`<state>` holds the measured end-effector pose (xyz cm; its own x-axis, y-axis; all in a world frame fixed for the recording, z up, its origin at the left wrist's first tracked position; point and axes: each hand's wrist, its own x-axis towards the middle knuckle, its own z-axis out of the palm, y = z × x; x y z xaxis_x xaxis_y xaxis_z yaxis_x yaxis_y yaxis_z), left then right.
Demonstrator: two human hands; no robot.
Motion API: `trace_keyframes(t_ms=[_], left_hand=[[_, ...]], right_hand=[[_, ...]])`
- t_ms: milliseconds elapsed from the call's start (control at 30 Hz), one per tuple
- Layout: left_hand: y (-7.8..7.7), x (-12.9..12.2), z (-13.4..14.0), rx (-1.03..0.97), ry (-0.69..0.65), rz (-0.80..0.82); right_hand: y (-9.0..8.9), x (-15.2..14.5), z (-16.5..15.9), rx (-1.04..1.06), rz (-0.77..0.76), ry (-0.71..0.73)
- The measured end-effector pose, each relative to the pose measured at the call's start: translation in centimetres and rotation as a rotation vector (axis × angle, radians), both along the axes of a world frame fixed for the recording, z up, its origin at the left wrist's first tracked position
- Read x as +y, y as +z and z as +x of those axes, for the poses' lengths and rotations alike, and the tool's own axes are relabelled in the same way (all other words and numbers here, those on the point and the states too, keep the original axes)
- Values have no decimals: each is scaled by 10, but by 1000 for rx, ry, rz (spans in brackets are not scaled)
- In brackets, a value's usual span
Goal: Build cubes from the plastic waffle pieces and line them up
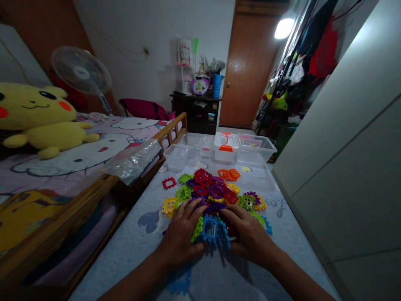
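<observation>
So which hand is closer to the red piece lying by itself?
Left. The left hand is in front of the red piece, slightly right; the right hand is farther right.

Before you, mid-cloth: toothed pieces [216, 190], moulded plastic by look, rigid, faint sheen. The cloth [122, 263] beneath reads matt and soft. Far edge: storage boxes [178, 158], thin transparent plastic, smooth, lightly glossy; the lidded box [223, 156] carries opaque plastic clips [226, 148]. Off your left edge: rail [62, 223], wood, dull varnish; plastic film [134, 161], crinkled, highly glossy; plush toy [53, 131], matt fabric. Off your right edge: cabinet [351, 159], smooth, satin; material uncertain.
</observation>
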<state>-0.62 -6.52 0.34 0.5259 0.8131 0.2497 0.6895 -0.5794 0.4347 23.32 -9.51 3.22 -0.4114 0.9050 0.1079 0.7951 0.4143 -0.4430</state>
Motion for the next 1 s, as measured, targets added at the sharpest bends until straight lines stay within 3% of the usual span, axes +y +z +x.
trace_keyframes(t_ms=[167, 333, 467, 567, 667, 767, 833, 1000], left_hand=[[17, 20, 5, -108, 16, 15], [28, 43, 15, -264, 151, 36], [32, 67, 18, -269, 198, 55], [32, 87, 15, -209, 251, 67], [32, 109, 11, -187, 249, 22], [35, 131, 11, -239, 105, -174], [35, 146, 16, -309, 48, -303], [27, 175, 35, -355, 92, -494]], right_hand=[[16, 26, -6, 114, 31, -59], [20, 68, -15, 280, 83, -175], [15, 90, -9, 512, -25, -329], [8, 90, 12, 600, -108, -335], [-2, 80, 38, 425, -71, -323], [-16, 70, 51, 160, -102, -281], [-25, 66, 48, 25, -133, -276], [-36, 63, 26, -62, -83, -265]])
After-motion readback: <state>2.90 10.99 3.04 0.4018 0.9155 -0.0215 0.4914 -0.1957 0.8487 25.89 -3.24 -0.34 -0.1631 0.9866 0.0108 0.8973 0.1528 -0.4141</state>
